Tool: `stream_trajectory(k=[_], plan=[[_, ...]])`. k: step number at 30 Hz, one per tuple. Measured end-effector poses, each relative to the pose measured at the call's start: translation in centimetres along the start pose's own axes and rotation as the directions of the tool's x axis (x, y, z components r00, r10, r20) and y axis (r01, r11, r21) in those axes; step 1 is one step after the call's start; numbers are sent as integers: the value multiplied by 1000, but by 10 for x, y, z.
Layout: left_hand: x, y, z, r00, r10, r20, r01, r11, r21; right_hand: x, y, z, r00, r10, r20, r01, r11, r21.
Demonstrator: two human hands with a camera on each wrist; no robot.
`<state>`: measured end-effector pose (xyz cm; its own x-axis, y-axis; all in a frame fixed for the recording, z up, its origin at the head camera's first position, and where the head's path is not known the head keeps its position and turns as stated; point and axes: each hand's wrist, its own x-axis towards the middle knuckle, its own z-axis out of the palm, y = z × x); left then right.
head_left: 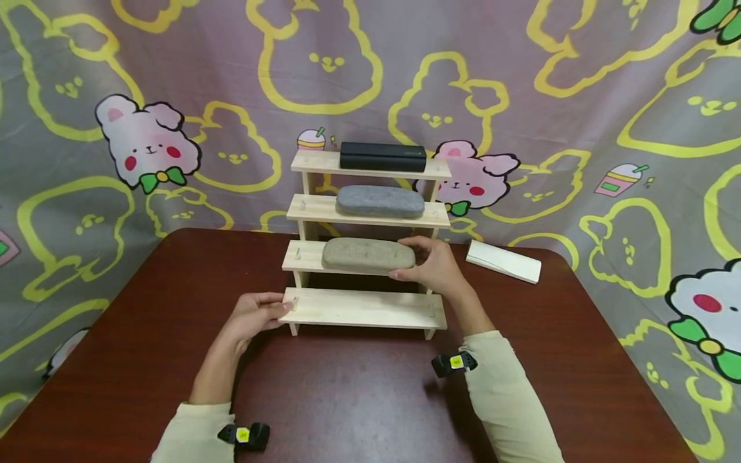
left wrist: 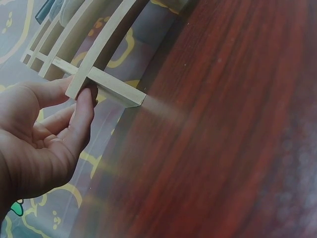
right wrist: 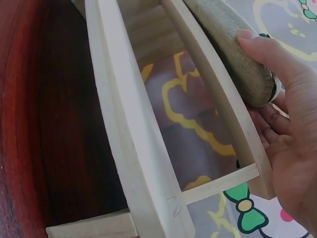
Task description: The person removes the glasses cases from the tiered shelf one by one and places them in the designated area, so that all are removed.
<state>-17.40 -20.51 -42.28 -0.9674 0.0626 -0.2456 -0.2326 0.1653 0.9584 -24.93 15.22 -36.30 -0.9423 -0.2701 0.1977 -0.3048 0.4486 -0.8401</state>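
A stepped wooden rack (head_left: pixel 365 308) with several pale shelves stands on the table. My right hand (head_left: pixel 434 267) grips the right end of a beige-grey glasses case (head_left: pixel 365 254) on the second shelf from the bottom, thumb in front and fingers behind. In the right wrist view the thumb presses the side of the case (right wrist: pixel 233 44). My left hand (head_left: pixel 255 318) pinches the left end of the bottom shelf; the left wrist view shows thumb and finger on either side of the board (left wrist: pixel 89 64). A blue-grey glasses case (head_left: pixel 379 201) lies one shelf higher, and a black oblong case (head_left: pixel 382 157) on top.
A white flat case (head_left: pixel 503 262) lies on the dark red-brown table (head_left: pixel 359 399), right of the rack. Behind the table hangs a curtain (head_left: pixel 231 77) printed with cartoon rabbits. Each wrist carries a black strap-on camera.
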Motion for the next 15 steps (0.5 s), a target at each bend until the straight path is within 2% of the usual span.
stream_trajectory(k=[6,11,15], plan=[[-1,1,2,1000,-5,-6,5,1000,-5,-1,2,-3,1000,21,2,-21,999,27],[-1,-1,2,1000,6,3,-6,1000,-14,-3,3,-4,1000,9,0,-9,999,46],[-2,1,1,1000,15,-1,-15,1000,-10,-5,2,-5,1000,-13,-10,14,995,99]])
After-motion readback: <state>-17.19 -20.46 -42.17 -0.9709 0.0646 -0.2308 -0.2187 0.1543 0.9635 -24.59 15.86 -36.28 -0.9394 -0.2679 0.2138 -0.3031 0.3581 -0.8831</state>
